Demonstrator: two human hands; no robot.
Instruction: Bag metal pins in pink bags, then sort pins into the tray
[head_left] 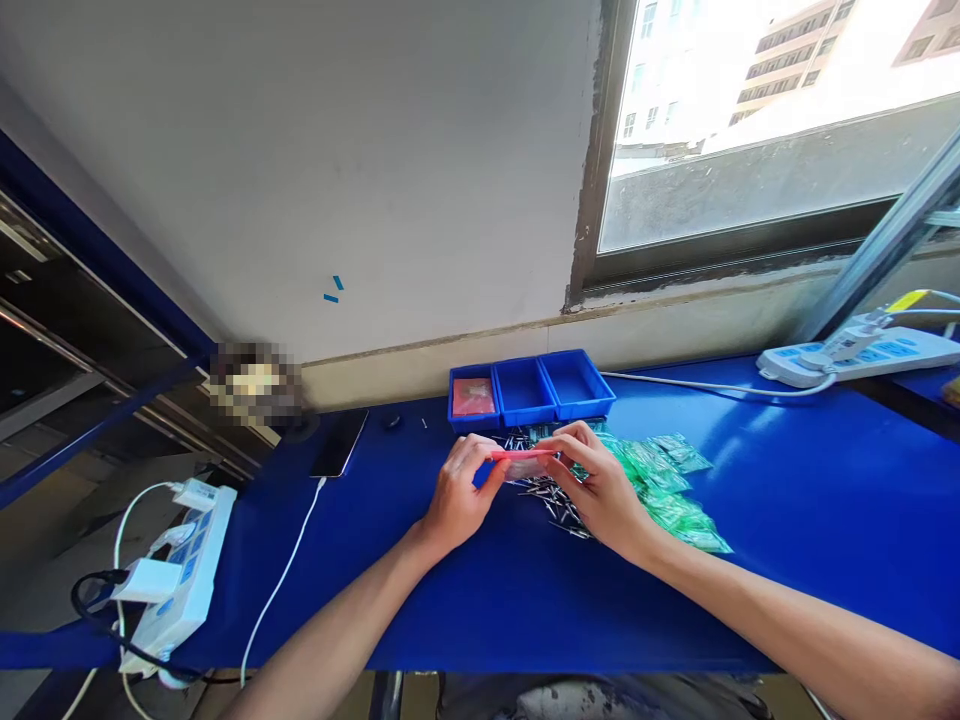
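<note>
Between my two hands is a small clear plastic bag with a red top edge (523, 462), held level above the table. My left hand (459, 490) pinches its left end between thumb and fingers. At the right end, my right hand (592, 480) grips the same edge with thumb and fingertips. Whether anything is inside the bag, I cannot tell. Below and behind the hands lies a loose heap of thin metal pins or rivets (568, 518). Several green-tinted plastic packets (679, 510) are piled right of the heap, partly hidden by my right hand.
Three joined blue bins (574, 402) stand at the back; the left one contains red-edged bags (473, 397). A phone (341, 445) lies at the left on a white cable. Power strips sit at the left edge (191, 580) and back right (870, 355) of the blue table (450, 620).
</note>
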